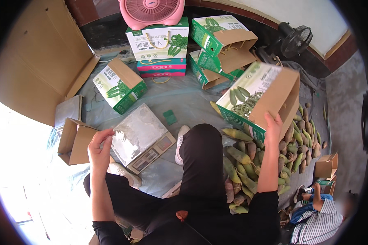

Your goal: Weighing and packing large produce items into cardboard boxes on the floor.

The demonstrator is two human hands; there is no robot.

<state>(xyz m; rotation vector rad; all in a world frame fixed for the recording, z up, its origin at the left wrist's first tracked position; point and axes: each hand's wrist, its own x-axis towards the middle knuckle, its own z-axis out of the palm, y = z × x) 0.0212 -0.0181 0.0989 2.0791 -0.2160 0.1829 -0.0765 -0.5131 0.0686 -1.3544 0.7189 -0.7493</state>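
The floor was covered by a crumpled plastic sheet (157, 98), on which a silver-topped scale (137, 130) was set. To the scale's right, a green-and-white carton (241, 98) was gripped by the fingers of the right hand (273, 127). At the scale's left edge, the left hand's (100, 149) fingers were held close together (whether anything was pinched could not be told). Vegetables (247, 163) were heaped right of the scale; beyond it, stacked boxes (157, 43) were topped by a pink fan (151, 10) before a dark-based wall (106, 38)
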